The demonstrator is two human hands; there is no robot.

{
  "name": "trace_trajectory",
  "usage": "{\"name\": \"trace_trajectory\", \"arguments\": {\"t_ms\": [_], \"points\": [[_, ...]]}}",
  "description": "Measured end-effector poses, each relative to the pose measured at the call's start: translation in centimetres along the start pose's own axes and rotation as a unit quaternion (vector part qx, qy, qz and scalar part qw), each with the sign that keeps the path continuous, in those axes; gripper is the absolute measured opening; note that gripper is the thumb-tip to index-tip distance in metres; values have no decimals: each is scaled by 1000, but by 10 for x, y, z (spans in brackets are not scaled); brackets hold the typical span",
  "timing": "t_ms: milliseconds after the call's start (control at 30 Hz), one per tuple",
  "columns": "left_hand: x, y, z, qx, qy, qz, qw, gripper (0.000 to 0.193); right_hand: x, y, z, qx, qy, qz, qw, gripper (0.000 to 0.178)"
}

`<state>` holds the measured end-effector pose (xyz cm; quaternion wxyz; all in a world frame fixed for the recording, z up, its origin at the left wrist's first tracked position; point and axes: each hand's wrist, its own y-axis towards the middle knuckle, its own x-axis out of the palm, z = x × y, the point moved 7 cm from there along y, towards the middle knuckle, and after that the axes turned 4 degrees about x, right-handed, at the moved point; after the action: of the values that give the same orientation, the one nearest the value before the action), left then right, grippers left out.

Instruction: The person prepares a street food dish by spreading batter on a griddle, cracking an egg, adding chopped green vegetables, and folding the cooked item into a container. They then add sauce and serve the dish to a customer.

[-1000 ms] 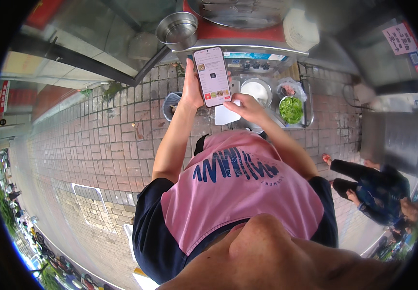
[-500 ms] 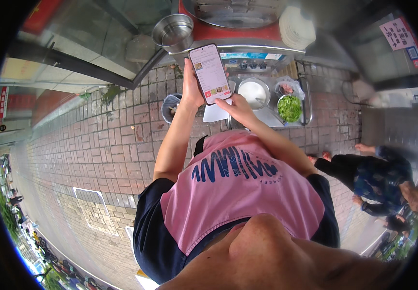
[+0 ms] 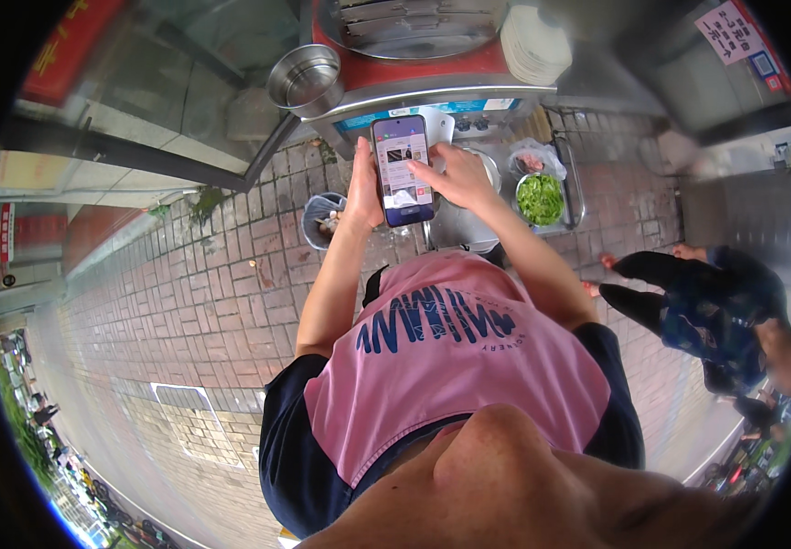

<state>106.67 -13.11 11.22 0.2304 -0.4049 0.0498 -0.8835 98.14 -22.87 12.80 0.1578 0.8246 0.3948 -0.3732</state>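
A smartphone [image 3: 395,187] with a lit screen stands upright in front of me. My left hand [image 3: 367,190] grips its left edge, the fingers passing behind it. My right hand [image 3: 463,177] reaches in from the right, fingers apart, with one digit over the middle of the screen; contact is hard to make out. Behind the right hand a round metal bowl [image 3: 492,170] is mostly covered. A bowl of chopped green leaves [image 3: 540,199] and a plastic bag with pinkish pieces [image 3: 533,162] are to its right.
A metal counter [image 3: 450,93] runs ahead, carrying an empty steel pot [image 3: 305,80] and stacked white plates [image 3: 536,46]. A lined bin [image 3: 323,220] stands on the brick paving [image 3: 203,311] left of the phone. Another person [image 3: 720,306] is at the right.
The phone has turned more upright and sits lower in view, with a different screen showing. My right hand has moved from its lower edge up to mid-screen. The white sheet below it no longer shows.
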Motion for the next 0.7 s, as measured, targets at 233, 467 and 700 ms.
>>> {"name": "trace_trajectory", "arguments": {"t_ms": [233,467,700], "points": [[3,-4,-10,4,11,10,1000,70,-4,-3,-13,20,-70,-38,997,66],[4,-7,-12,14,32,7,999,70,1,-5,-12,1,-35,-9,999,63],[-1,-8,-15,16,35,7,999,71,4,-7,-13,-2,-27,-3,1000,60]]}}
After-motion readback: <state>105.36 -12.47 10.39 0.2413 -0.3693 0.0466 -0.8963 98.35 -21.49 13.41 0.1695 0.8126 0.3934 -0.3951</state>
